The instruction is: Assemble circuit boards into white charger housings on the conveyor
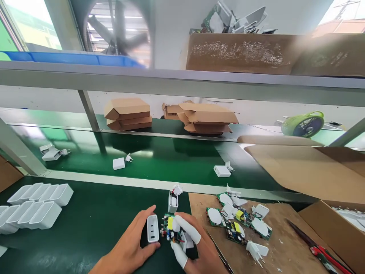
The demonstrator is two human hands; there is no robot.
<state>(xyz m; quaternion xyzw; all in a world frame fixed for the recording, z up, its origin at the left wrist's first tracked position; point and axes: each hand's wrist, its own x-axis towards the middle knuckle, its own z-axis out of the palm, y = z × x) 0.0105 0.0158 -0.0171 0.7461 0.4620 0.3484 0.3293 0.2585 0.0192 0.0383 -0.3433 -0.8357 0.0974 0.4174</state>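
Observation:
My left hand (129, 243) curls round a white charger housing (153, 228) with port slots in its end, thumb and fingers on its sides. Close on its right, my right hand (196, 243), with white covers on the fingertips, grips a circuit board (170, 227) bearing a yellow part and small components. Part of a white piece shows under the right fingers. Beyond the hands stands an open white housing (173, 201) with a plug piece (177, 189) on it. A pile of circuit boards (239, 217) lies on brown cardboard to the right.
Rows of white housings (38, 213) stand at left. White chargers (222, 171) lie on the green surface (159, 156) past a metal rail. Red-handled pliers (322, 251) and tweezers (219, 253) are at right, near a cardboard box (330, 228). A shelf (182, 83) crosses above.

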